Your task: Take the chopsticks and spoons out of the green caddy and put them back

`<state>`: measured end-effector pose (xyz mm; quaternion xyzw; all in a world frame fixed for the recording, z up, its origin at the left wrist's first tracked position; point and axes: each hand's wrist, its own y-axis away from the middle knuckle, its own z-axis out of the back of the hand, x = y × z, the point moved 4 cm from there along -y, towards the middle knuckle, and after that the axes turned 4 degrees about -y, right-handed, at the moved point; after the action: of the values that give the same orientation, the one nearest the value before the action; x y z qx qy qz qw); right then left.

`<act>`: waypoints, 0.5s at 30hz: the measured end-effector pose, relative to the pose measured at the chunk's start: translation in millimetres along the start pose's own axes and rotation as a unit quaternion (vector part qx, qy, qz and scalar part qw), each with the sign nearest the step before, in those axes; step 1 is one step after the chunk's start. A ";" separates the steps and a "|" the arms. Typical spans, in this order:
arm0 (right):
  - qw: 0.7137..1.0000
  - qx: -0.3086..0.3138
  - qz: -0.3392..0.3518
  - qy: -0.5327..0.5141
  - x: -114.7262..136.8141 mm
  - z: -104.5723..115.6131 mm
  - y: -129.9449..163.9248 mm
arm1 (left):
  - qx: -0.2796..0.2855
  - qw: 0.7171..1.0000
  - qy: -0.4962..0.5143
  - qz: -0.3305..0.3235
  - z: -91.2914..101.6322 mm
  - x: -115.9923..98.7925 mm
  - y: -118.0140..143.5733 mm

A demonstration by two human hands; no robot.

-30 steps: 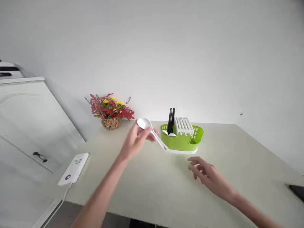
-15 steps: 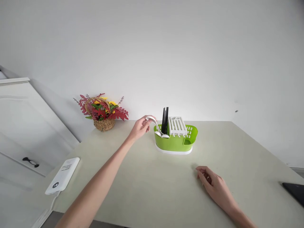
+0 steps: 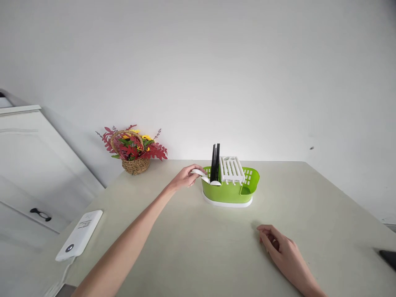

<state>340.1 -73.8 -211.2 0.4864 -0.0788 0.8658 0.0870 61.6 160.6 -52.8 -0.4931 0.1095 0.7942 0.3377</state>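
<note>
At the left end of the green caddy (image 3: 227, 193), my left hand (image 3: 183, 177) pinches a white spoon (image 3: 198, 172) by its curved handle. The spoon's lower end reaches the caddy's rim; I cannot tell where its bowl lies. Two white spoon bowls (image 3: 215, 183) show at that rim, in front of upright black chopsticks (image 3: 215, 163). A slotted white rack (image 3: 232, 169) with small hooks sits on the caddy's middle. My right hand (image 3: 283, 249) rests on the table, in front and to the right of the caddy, its fingers curled around nothing visible.
A wicker basket (image 3: 136, 166) of red and yellow flowers stands at the back left. A white device with a cable (image 3: 80, 235) lies at the left edge, beside a white cabinet (image 3: 40, 173). Part of a black object (image 3: 388, 259) shows at the right edge of the table (image 3: 198, 247).
My left hand has lowered slightly, and the spoon's handle has tipped down from a raised slant to lying low beside the rim. My right hand stays resting. The view has shifted slightly.
</note>
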 end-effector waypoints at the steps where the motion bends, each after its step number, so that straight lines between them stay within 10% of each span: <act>1: 1.000 0.000 -0.002 0.001 -0.4 -0.1 -0.1 | 0.012 1.000 -0.001 -0.001 -1.5 -0.8 -0.5; 8: 1.000 0.004 -0.010 0.005 -3.5 -2.0 -0.5 | 0.006 1.000 -0.004 0.005 -0.1 -1.3 9.5; 15: 1.000 0.000 -0.010 0.001 -5.6 -3.0 -0.1 | -0.207 0.976 0.036 0.054 19.1 35.5 49.4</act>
<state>340.5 -73.5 -217.5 0.4863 -0.0742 0.8653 0.0961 6.1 148.5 -81.8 -0.5741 -0.0183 0.7984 0.1806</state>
